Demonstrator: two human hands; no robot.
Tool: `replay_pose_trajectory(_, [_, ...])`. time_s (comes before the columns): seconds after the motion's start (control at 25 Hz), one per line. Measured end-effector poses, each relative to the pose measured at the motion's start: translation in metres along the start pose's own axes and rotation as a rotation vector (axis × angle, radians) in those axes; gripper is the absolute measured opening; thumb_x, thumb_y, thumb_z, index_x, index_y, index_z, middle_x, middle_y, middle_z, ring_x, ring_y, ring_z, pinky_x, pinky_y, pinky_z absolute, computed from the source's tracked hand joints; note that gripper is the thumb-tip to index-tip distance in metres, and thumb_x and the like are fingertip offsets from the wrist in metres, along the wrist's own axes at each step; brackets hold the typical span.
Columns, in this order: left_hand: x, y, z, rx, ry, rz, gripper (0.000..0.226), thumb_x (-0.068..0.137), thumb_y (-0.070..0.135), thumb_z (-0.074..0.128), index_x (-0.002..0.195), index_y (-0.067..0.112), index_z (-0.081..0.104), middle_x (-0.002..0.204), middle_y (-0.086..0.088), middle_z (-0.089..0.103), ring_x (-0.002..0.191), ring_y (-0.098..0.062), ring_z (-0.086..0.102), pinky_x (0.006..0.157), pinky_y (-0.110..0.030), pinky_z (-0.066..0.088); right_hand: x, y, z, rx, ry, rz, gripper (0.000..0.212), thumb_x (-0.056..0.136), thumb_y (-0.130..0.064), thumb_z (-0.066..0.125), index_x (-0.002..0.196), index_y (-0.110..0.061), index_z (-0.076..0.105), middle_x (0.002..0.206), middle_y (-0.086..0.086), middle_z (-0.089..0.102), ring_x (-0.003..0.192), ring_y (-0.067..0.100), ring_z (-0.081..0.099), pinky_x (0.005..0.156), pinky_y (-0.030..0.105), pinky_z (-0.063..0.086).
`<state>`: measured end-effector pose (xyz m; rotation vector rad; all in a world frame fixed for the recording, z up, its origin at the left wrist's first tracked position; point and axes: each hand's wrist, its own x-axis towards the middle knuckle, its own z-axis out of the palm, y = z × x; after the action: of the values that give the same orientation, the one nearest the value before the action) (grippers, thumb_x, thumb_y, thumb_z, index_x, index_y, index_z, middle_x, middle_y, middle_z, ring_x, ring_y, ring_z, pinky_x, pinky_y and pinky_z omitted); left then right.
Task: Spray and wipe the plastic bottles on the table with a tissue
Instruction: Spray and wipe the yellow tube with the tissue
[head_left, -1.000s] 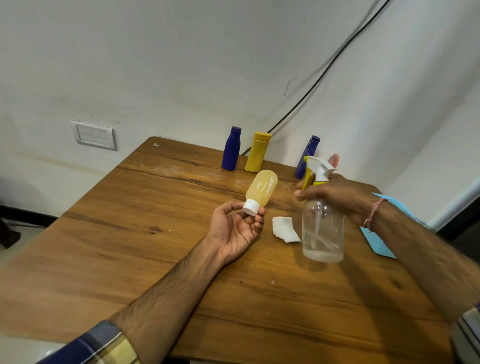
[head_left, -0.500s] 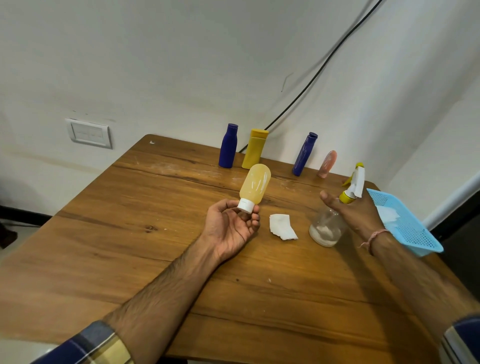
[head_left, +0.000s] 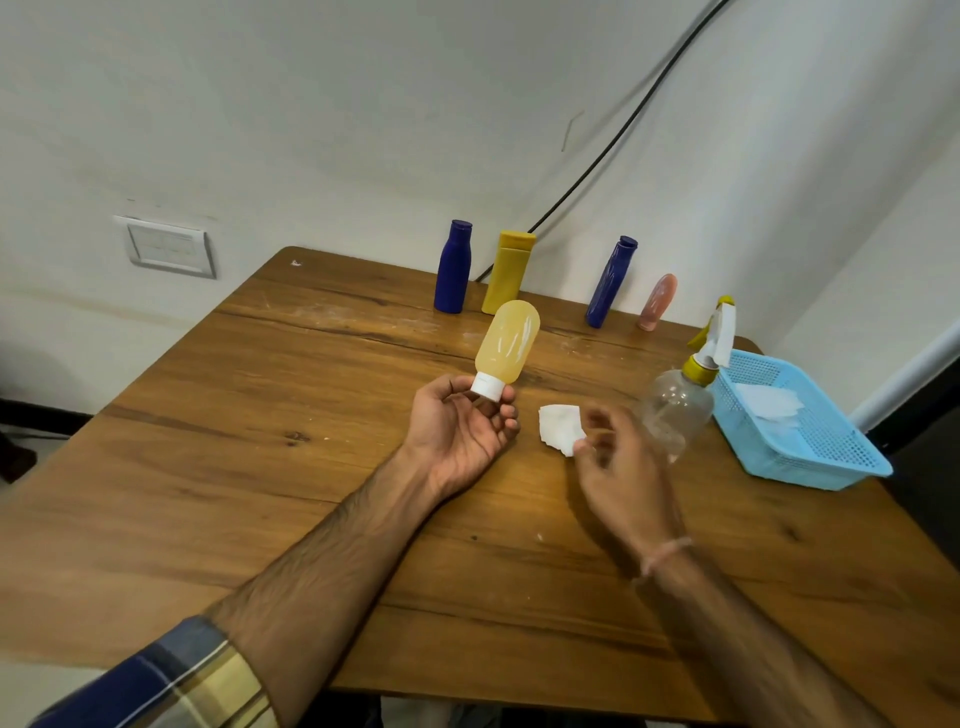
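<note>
My left hand (head_left: 460, 431) lies palm up on the wooden table (head_left: 270, 467) and grips a pale yellow bottle (head_left: 508, 343) by its white cap, with the body pointing up and away. Just to its right, a folded white tissue (head_left: 558, 427) lies on the table. My right hand (head_left: 621, 467) is blurred, and its thumb and fingertips pinch the tissue's near right corner. The clear spray bottle (head_left: 680, 405) with a yellow and white trigger head stands behind my right hand, with no hand on it.
Along the far edge stand a blue bottle (head_left: 453, 267), a yellow bottle (head_left: 509, 273), a second blue bottle (head_left: 610, 283) and a pink bottle (head_left: 657, 302). A light blue basket (head_left: 810, 447) holding tissues sits at the right edge. A black cable runs up the wall.
My right hand has set the spray bottle down beside the basket, let go of it and moved left onto the tissue. My left hand still holds the yellow bottle.
</note>
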<state>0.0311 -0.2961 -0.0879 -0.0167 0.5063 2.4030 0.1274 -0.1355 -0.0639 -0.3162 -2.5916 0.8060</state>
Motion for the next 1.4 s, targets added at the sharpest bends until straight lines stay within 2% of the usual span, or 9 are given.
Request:
replay_pose_trajectory(0.08, [-0.001, -0.001, 0.0, 0.012, 0.008, 0.008, 0.033, 0.094, 0.023, 0.037, 0.103, -0.002, 0.056, 0.081, -0.014, 0.059, 0.066, -0.021, 0.054, 0.066, -0.031, 0.044, 0.028, -0.001, 0.014, -0.22, -0.084, 0.047, 0.043, 0.096, -0.015, 0.058, 0.138, -0.012, 0.052, 0.139, 0.006, 0.056, 0.128, 0.022, 0.051, 0.105, 0.033, 0.044])
replay_pose_trajectory(0.28, [-0.002, -0.001, 0.001, 0.019, 0.008, 0.027, 0.033, 0.094, 0.022, 0.036, 0.104, -0.002, 0.056, 0.079, -0.014, 0.058, 0.065, -0.021, 0.053, 0.067, -0.031, 0.043, 0.065, -0.001, 0.03, -0.387, -0.136, 0.1, 0.027, 0.087, -0.018, 0.061, 0.112, -0.008, 0.066, 0.115, 0.014, 0.068, 0.108, 0.03, 0.06, 0.088, 0.036, 0.053])
replay_pose_trajectory(0.4, [-0.002, -0.001, 0.001, 0.02, 0.007, 0.018, 0.034, 0.094, 0.022, 0.037, 0.104, -0.003, 0.056, 0.079, -0.015, 0.058, 0.065, -0.021, 0.053, 0.067, -0.031, 0.043, 0.076, -0.005, 0.022, -0.201, -0.104, 0.161, 0.011, 0.089, -0.017, 0.063, 0.1, -0.014, 0.065, 0.103, 0.005, 0.068, 0.095, 0.022, 0.061, 0.069, 0.028, 0.048])
replay_pose_trajectory(0.52, [0.0, -0.001, 0.0, 0.018, 0.001, 0.009, 0.033, 0.094, 0.021, 0.038, 0.108, -0.004, 0.055, 0.08, -0.015, 0.059, 0.067, -0.022, 0.055, 0.067, -0.032, 0.046, 0.091, -0.02, -0.001, 0.155, 0.1, 0.214, 0.019, 0.092, -0.013, 0.063, 0.111, -0.014, 0.062, 0.111, 0.003, 0.065, 0.099, 0.017, 0.06, 0.064, 0.017, 0.041])
replay_pose_trajectory(0.68, [0.003, -0.002, -0.001, 0.024, -0.007, 0.002, 0.033, 0.095, 0.02, 0.041, 0.116, -0.004, 0.051, 0.081, -0.017, 0.061, 0.066, -0.022, 0.059, 0.061, -0.031, 0.054, 0.101, -0.051, -0.014, 0.161, 0.284, -0.118, 0.023, 0.095, -0.015, 0.063, 0.117, -0.01, 0.067, 0.113, 0.005, 0.068, 0.096, 0.011, 0.061, 0.069, 0.003, 0.042])
replay_pose_trajectory(0.84, [0.005, -0.004, -0.001, 0.051, 0.002, 0.003, 0.032, 0.1, 0.021, 0.038, 0.111, -0.004, 0.052, 0.08, -0.015, 0.061, 0.064, -0.02, 0.059, 0.059, -0.029, 0.055, 0.082, -0.052, 0.01, -0.191, 0.19, -0.521, 0.024, 0.09, -0.005, 0.066, 0.114, -0.008, 0.073, 0.107, 0.01, 0.065, 0.102, 0.024, 0.058, 0.087, 0.034, 0.053])
replay_pose_trajectory(1.04, [0.008, -0.006, -0.003, 0.084, -0.028, 0.016, 0.031, 0.1, 0.022, 0.039, 0.111, -0.001, 0.056, 0.082, -0.012, 0.057, 0.064, -0.017, 0.055, 0.06, -0.028, 0.052, 0.065, -0.038, 0.0, -0.393, -0.008, -0.896, 0.026, 0.081, -0.003, 0.073, 0.107, -0.005, 0.074, 0.096, 0.014, 0.065, 0.091, 0.031, 0.059, 0.068, 0.039, 0.055])
replay_pose_trajectory(1.28, [0.005, -0.008, 0.003, 0.133, -0.057, 0.006, 0.029, 0.095, 0.023, 0.046, 0.108, -0.002, 0.053, 0.084, -0.012, 0.059, 0.065, -0.016, 0.053, 0.063, -0.029, 0.048, 0.09, -0.05, -0.011, -0.318, 0.223, -0.615, 0.023, 0.089, -0.004, 0.067, 0.111, -0.006, 0.073, 0.1, 0.016, 0.066, 0.087, 0.031, 0.065, 0.075, 0.042, 0.058])
replay_pose_trajectory(1.4, [0.007, -0.008, 0.001, 0.113, -0.037, 0.008, 0.031, 0.103, 0.024, 0.038, 0.11, -0.002, 0.054, 0.083, -0.012, 0.06, 0.065, -0.016, 0.056, 0.065, -0.029, 0.05, 0.073, -0.055, 0.005, -0.316, 0.161, -0.628, 0.023, 0.091, -0.009, 0.066, 0.113, -0.008, 0.072, 0.103, 0.014, 0.064, 0.09, 0.029, 0.063, 0.076, 0.039, 0.057])
